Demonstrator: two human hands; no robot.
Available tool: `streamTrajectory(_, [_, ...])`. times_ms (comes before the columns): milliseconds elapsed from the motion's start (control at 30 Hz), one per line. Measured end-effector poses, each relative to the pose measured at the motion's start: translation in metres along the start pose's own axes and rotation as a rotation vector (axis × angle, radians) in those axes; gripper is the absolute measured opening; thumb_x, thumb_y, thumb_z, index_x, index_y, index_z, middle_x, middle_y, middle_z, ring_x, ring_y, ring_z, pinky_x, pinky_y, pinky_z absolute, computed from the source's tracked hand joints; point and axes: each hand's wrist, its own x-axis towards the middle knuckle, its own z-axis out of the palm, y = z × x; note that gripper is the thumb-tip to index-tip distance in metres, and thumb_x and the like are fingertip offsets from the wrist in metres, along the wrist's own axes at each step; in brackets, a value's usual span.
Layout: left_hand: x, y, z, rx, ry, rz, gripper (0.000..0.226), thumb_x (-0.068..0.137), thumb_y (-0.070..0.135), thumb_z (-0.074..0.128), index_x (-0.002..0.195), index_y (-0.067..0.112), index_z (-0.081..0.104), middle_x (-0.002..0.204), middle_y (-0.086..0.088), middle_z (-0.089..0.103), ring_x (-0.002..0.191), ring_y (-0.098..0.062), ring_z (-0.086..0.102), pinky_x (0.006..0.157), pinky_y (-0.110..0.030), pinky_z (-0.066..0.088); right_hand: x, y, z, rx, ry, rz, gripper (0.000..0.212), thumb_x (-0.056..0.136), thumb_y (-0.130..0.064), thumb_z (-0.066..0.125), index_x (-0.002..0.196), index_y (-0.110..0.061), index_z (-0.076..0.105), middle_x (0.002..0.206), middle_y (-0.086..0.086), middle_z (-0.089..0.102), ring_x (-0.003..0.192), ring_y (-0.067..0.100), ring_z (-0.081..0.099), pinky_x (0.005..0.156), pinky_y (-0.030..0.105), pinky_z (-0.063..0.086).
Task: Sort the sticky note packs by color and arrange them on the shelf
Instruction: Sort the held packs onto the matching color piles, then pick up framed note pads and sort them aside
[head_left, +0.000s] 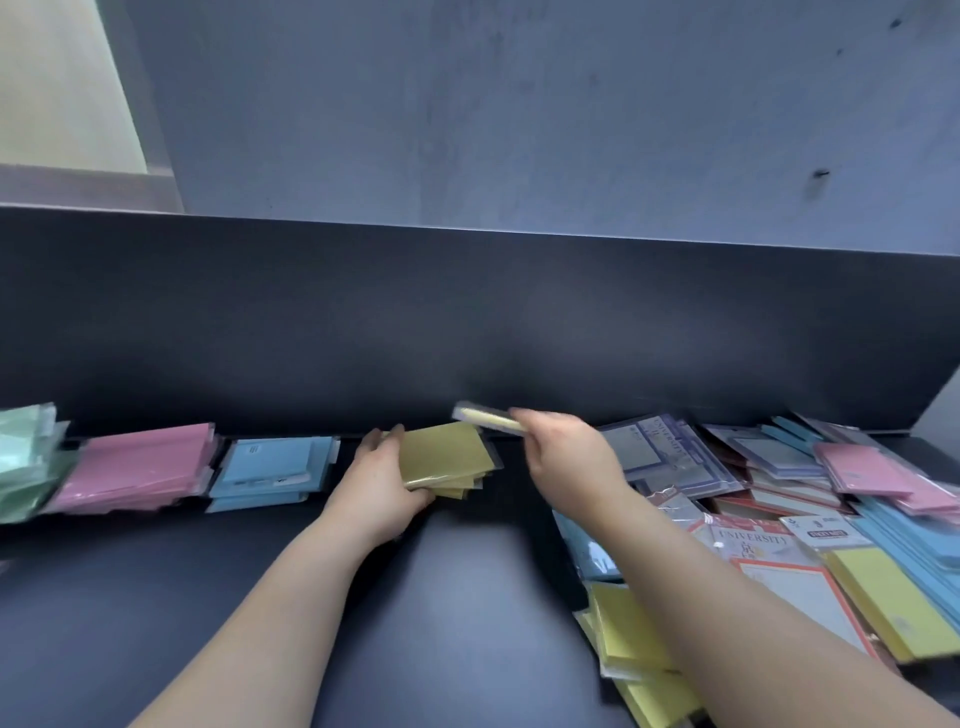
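Already 4 colour groups stand in a row along the back of the dark shelf, each leaning or lying near its back panel, which keeps them lined up and apart. Farthest left are the green packs, partly cut off by the edge of the view. Next comes the pink stack, tipped slightly, and just beside it the blue stack, lying flatter with its packs a little fanned. Right of that, the left hand grips the yellow stack by its left edge, thumb at the near corner and fingers round the far side, probably to steady and square it while more is added. Above the stack's far right corner, the right hand pinches 1 yellow pack, seen edge-on and blurred, held level as if to slide onto the top. I judge this the step of feeding yellow into its group. Farthest right lies the mixed heap, unsorted: blue, pink, yellow and printed packs overlapping, with more yellow ones near the front edge, so a good deal of sorting remains. The wrappers look slick, so a loosely held stack could slip sideways.
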Motion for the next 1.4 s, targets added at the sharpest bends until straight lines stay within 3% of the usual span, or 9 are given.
streamTrajectory(133, [0.001, -0.001, -0.001, -0.156, 0.065, -0.027, 0.121, 0.07, 0.032, 0.082, 0.152, 0.02, -0.007, 0.156, -0.009, 0.015, 0.14, -0.022, 0.026, 0.107, -0.027, 0.027, 0.001, -0.033, 0.025, 0.022, -0.365, -0.198, 0.052, 0.091, -0.008, 0.041, 0.141, -0.022, 0.042, 0.151, 0.009, 0.034, 0.139, 0.028, 0.027, 0.113, 0.037, 0.028])
streamTrajectory(233, [0.001, -0.003, 0.0, -0.144, 0.093, 0.004, 0.114, 0.07, 0.036, 0.08, 0.152, 0.025, 0.002, 0.156, -0.009, 0.014, 0.141, -0.023, 0.025, 0.111, -0.032, 0.024, 0.003, -0.047, 0.027, 0.028, -0.484, -0.23, 0.051, 0.096, -0.007, 0.038, 0.145, -0.016, 0.033, 0.155, 0.013, 0.022, 0.143, 0.027, 0.018, 0.116, 0.032, 0.017])
streamTrajectory(400, [0.001, -0.003, 0.002, 0.062, 0.086, 0.032, 0.067, 0.082, 0.042, 0.068, 0.14, 0.02, 0.044, 0.156, -0.009, 0.022, 0.142, -0.026, 0.025, 0.115, -0.034, 0.023, -0.001, -0.024, 0.004, 0.086, -0.414, -0.128, 0.045, 0.095, -0.01, 0.04, 0.139, -0.011, 0.044, 0.152, 0.008, 0.033, 0.141, 0.027, 0.026, 0.114, 0.025, 0.016])
streamTrajectory(567, [-0.004, 0.024, 0.005, 0.186, 0.128, 0.124, 0.06, 0.087, 0.041, 0.062, 0.141, 0.021, 0.043, 0.158, -0.007, 0.017, 0.146, -0.029, 0.007, 0.118, -0.04, 0.014, -0.016, 0.032, -0.036, -0.048, -0.398, 0.095, 0.045, 0.093, -0.02, 0.045, 0.138, -0.017, 0.047, 0.142, 0.006, 0.047, 0.129, 0.023, 0.044, 0.106, 0.028, 0.034])
streamTrajectory(733, [-0.016, 0.076, 0.027, 0.154, -0.038, 0.359, 0.053, 0.091, 0.038, 0.057, 0.141, 0.025, 0.043, 0.154, 0.004, 0.028, 0.14, -0.014, 0.03, 0.111, -0.024, 0.023, -0.029, 0.087, -0.076, -0.114, -0.299, 0.322, 0.047, 0.089, -0.024, 0.049, 0.136, -0.019, 0.048, 0.135, 0.004, 0.055, 0.121, 0.024, 0.051, 0.099, 0.033, 0.043])
streamTrajectory(867, [-0.009, 0.116, 0.059, 0.189, -0.167, 0.435, 0.054, 0.092, 0.04, 0.054, 0.142, 0.023, 0.041, 0.149, 0.004, 0.036, 0.136, -0.013, 0.035, 0.111, -0.024, 0.027, -0.04, 0.123, -0.089, -0.137, -0.281, 0.449, 0.039, 0.085, -0.04, 0.057, 0.114, -0.014, 0.057, 0.114, 0.007, 0.063, 0.1, 0.027, 0.058, 0.076, 0.032, 0.046])
streamTrajectory(1000, [0.015, 0.151, 0.091, 0.296, -0.241, 0.378, 0.058, 0.091, 0.043, 0.054, 0.141, 0.018, 0.039, 0.148, -0.006, 0.035, 0.135, -0.024, 0.036, 0.11, -0.03, 0.031, -0.053, 0.138, -0.079, -0.128, -0.287, 0.464, 0.062, 0.073, -0.059, 0.063, 0.115, -0.015, 0.053, 0.115, 0.009, 0.058, 0.108, 0.029, 0.05, 0.084, 0.035, 0.043])
streamTrajectory(1100, [0.037, 0.164, 0.109, 0.308, -0.29, 0.301, 0.057, 0.08, 0.049, 0.063, 0.126, 0.018, 0.049, 0.127, -0.008, 0.046, 0.121, -0.028, 0.047, 0.095, -0.03, 0.041, -0.058, 0.144, -0.073, -0.054, -0.234, 0.488, 0.068, 0.071, -0.06, 0.065, 0.122, -0.016, 0.051, 0.122, 0.011, 0.052, 0.116, 0.031, 0.042, 0.096, 0.038, 0.04])
streamTrajectory(1400, [0.061, 0.17, 0.12, 0.298, -0.299, 0.125, 0.07, 0.058, 0.064, 0.073, 0.113, 0.022, 0.059, 0.12, -0.006, 0.041, 0.105, -0.021, 0.049, 0.094, -0.032, 0.047, -0.059, 0.149, -0.077, 0.357, -0.05, 0.543, 0.05, 0.088, -0.028, 0.062, 0.133, -0.02, 0.041, 0.132, 0.012, 0.044, 0.116, 0.03, 0.05, 0.088, 0.032, 0.04])
